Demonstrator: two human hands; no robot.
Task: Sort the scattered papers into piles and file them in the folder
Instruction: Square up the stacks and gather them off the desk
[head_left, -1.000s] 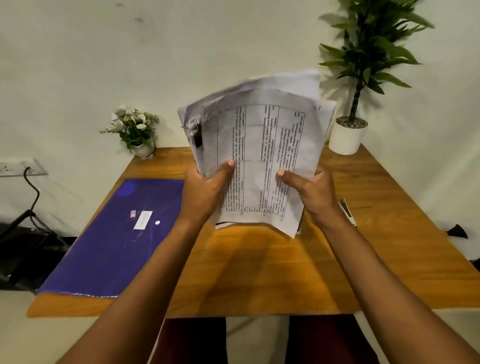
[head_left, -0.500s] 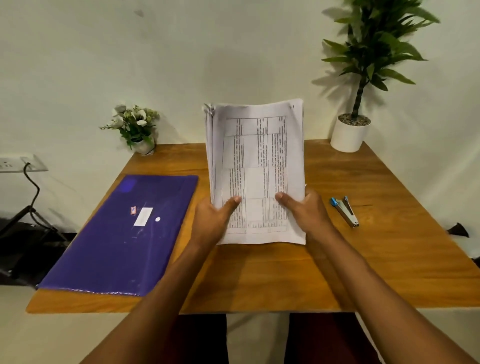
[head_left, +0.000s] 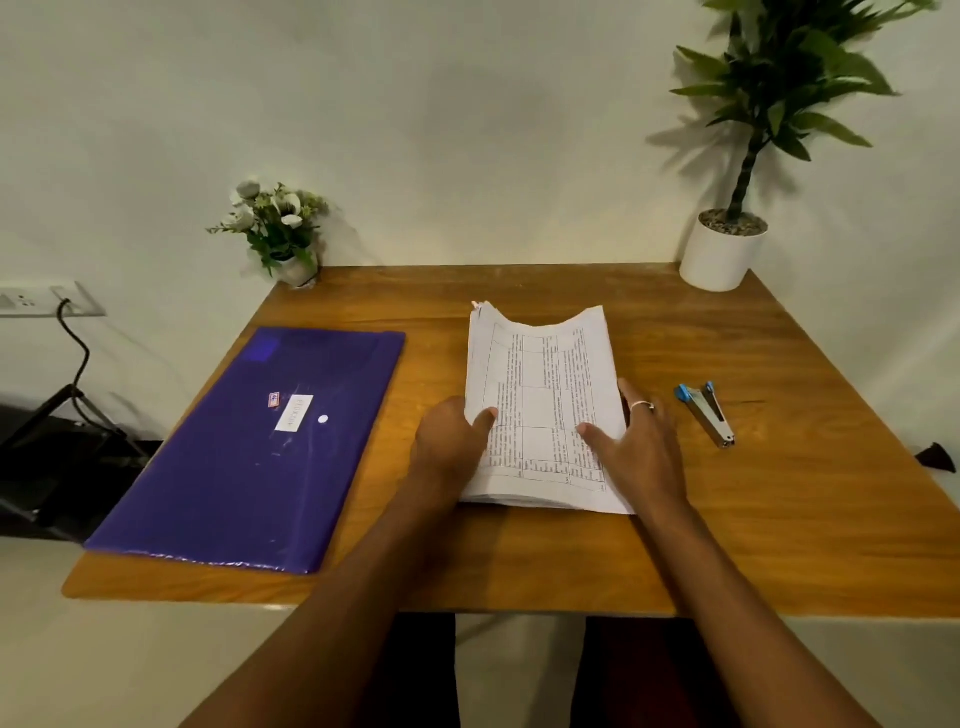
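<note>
A: Two hands on the papers (head_left: 540, 395), why?
B: Your left hand (head_left: 451, 441) and right hand (head_left: 636, 449) pinch the sides, maybe to keep them neat, in the middle of the table (head_left: 519, 564). The folder (head_left: 244, 457) waits by the left edge.

Printed text on a sheet and a folder label, none of it readable.
The top sheet of the stack of papers (head_left: 540, 395), held between my left hand (head_left: 451, 441) and right hand (head_left: 636, 447), carries a ruled table of tiny print, too small to read. To the left of my left hand, the purple folder (head_left: 234, 483) bears a white label (head_left: 294, 413) with blurred characters and a small red-and-blue sticker (head_left: 274, 399), both illegible.
</note>
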